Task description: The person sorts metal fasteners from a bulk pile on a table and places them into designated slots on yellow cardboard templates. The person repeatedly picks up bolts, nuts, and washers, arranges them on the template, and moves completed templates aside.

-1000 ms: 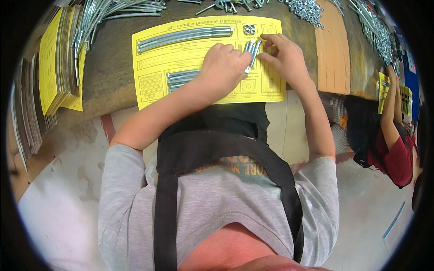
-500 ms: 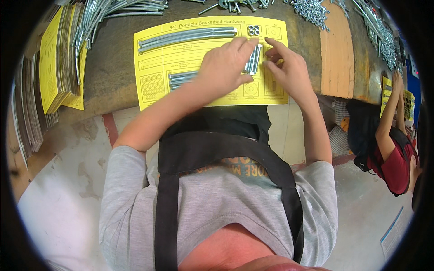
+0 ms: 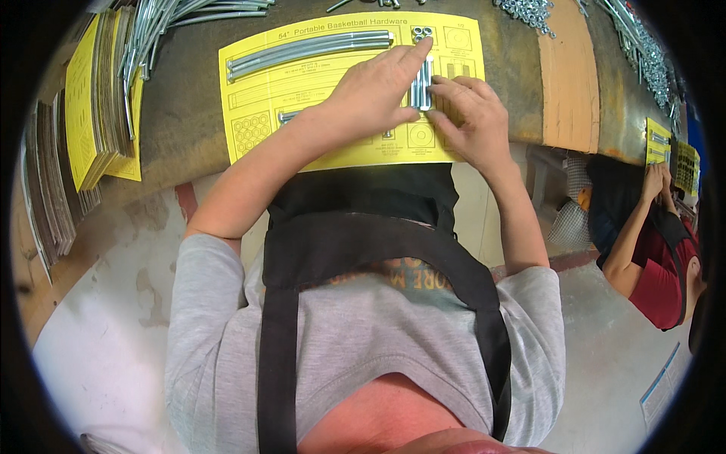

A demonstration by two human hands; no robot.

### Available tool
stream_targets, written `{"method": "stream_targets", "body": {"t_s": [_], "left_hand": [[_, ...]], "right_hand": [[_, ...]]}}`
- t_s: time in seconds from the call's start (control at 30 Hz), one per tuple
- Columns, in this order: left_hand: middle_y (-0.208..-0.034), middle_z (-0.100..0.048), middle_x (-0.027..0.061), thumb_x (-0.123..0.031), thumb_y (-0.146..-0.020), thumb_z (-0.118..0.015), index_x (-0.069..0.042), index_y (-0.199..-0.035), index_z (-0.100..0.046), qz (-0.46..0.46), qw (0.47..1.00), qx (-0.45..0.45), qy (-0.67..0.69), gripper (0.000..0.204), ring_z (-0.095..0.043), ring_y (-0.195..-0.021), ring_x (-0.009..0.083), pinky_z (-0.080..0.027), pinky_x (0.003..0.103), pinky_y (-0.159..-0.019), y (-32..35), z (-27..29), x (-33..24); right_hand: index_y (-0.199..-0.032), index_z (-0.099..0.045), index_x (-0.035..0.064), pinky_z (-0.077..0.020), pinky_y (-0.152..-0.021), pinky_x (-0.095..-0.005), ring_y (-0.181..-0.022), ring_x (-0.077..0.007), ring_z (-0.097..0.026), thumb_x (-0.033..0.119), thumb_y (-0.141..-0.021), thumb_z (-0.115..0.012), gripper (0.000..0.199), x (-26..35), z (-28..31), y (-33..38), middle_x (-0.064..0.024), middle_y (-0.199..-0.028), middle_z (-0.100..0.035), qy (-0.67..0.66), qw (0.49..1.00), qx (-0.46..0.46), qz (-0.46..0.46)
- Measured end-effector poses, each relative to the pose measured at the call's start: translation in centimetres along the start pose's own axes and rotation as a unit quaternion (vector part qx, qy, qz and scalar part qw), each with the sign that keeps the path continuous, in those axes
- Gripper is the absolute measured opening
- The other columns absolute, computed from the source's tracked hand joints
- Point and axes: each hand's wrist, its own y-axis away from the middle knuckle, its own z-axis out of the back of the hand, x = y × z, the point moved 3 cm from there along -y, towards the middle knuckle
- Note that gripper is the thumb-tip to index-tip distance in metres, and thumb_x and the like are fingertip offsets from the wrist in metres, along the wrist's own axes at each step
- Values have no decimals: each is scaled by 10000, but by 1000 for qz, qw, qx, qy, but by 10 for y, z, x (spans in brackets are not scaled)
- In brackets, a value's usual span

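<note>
A yellow printed card (image 3: 333,147) lies on the bench, bearing metal hardware. Flat above it, my left hand (image 3: 378,87) has its index finger stretched toward the nuts (image 3: 421,33) and its thumb apart, beside a short row of bolts (image 3: 420,87). From the other side, my right hand (image 3: 475,117) has its fingertips against or very near those bolts, thumb and fingers spread. Long bolts (image 3: 310,54) lie side by side along the card's upper part. Another bolt group (image 3: 289,116) is mostly hidden under my left forearm.
Stacked yellow cards (image 3: 94,98) stand at the left, with a heap of long bolts (image 3: 155,45) beside them. Loose nuts (image 3: 527,13) and more hardware (image 3: 643,57) lie at the far right. A co-worker in a red sleeve (image 3: 654,291) works at the right, hands by another yellow card.
My right hand has come down and closer to the short bolts. The card has shifted slightly up in view. The co-worker's hands have moved from the hardware pile back to their card.
</note>
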Motion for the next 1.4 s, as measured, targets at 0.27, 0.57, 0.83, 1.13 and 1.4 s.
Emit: {"method": "stream_targets", "body": {"t_s": [0.27,0.57,0.83,1.13,1.4], "left_hand": [[-1249,-543,233,-168,-741,-778,-50,-1510,-295,-34,999,-11,7,916,-542,-1165,399,-455,438,-994,3,2,5],[-1267,-585,194,-208,-752,-781,-50,-1417,-456,-55,995,-82,-15,757,-573,-1134,365,-461,446,-973,11,7,2],[-1003,-709,52,-230,-762,-759,-64,-1027,-712,-118,978,-111,-129,316,-638,-920,244,-496,384,-840,27,-2,-1],[-976,-713,37,-200,-764,-747,-66,-979,-716,-121,973,-127,-152,256,-639,-856,224,-522,360,-762,27,-8,0],[-772,-642,36,-204,-746,-767,-94,-899,-715,-119,976,-127,-128,195,-610,-815,246,-501,382,-729,27,-12,6]], "right_hand": [[-1033,-717,110,-521,-851,-374,-994,-241,-637,183,-725,-809,329,-6,-2,3,-30,-1069,-728,-27,999,-7,-22],[-991,-728,98,-518,-831,-368,-965,-234,-641,188,-719,-818,300,-3,-2,2,-40,-1019,-734,-17,1000,-25,-8],[-966,-729,82,-502,-864,-386,-954,-232,-650,186,-719,-820,283,1,-5,3,-56,-1022,-738,-10,999,-30,2],[-925,-739,83,-496,-880,-400,-929,-231,-652,179,-713,-824,247,1,-8,1,-52,-986,-745,0,998,-51,22],[-955,-729,84,-491,-818,-398,-882,-253,-643,164,-726,-809,255,1,-8,5,-72,-1005,-732,26,998,-39,36]]}}
